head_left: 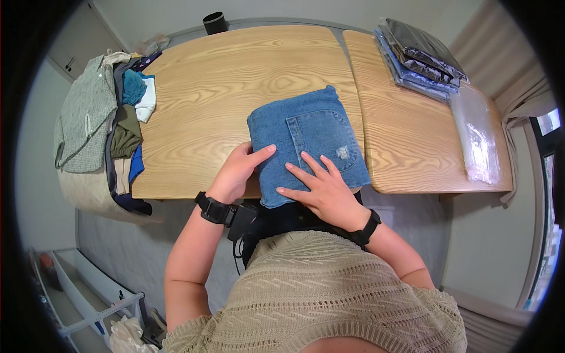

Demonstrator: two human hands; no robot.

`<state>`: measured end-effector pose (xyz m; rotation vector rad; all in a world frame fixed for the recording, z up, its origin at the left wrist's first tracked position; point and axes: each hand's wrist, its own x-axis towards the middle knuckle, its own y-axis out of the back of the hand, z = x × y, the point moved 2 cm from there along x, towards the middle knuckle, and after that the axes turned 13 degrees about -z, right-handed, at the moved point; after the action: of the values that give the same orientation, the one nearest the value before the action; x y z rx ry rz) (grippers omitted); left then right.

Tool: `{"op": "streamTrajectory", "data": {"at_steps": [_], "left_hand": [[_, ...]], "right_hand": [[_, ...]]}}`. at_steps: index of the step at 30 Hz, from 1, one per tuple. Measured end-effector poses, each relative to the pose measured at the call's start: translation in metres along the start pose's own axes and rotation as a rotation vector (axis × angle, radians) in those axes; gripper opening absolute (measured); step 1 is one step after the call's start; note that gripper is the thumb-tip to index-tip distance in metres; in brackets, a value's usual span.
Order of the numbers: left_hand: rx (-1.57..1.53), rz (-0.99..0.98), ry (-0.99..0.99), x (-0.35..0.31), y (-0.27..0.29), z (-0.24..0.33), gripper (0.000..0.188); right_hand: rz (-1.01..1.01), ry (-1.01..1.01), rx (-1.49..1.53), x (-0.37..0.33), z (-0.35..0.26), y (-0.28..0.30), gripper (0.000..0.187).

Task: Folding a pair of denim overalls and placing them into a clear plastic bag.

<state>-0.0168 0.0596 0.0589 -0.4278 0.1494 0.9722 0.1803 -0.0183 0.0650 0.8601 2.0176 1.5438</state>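
Note:
A folded pair of blue jeans [271, 126] lies at the front edge of the wooden table, a back pocket with a frayed pale patch facing up. My left hand [238, 170] grips its left side, thumb on top and the other fingers hidden beneath or behind the edge. Across the lower part of the denim, my right hand [323, 191] rests flat with its fingers spread. Both wrists wear black straps, the left one with a small box attached.
Mixed clothes, with a grey knit sweater [88, 112] on top, pile up at the table's left end. At the right stand bagged folded garments [421, 56] and a stack of clear plastic bags [475, 138]. A gap splits the two tabletops [235, 70]. A black bin [215, 23] stands behind.

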Motion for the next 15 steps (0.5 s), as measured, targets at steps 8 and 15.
{"op": "streamTrajectory", "data": {"at_steps": [8,15], "left_hand": [[-0.045,0.201,-0.443,-0.007,-0.031,0.015,0.030],[1.300,0.394,-0.942,-0.035,-0.051,0.074,0.030]], "right_hand": [[0.090,0.060,0.191,-0.006,0.003,0.016,0.040],[0.693,-0.261,0.454,-0.035,0.042,0.032,0.022]]}}
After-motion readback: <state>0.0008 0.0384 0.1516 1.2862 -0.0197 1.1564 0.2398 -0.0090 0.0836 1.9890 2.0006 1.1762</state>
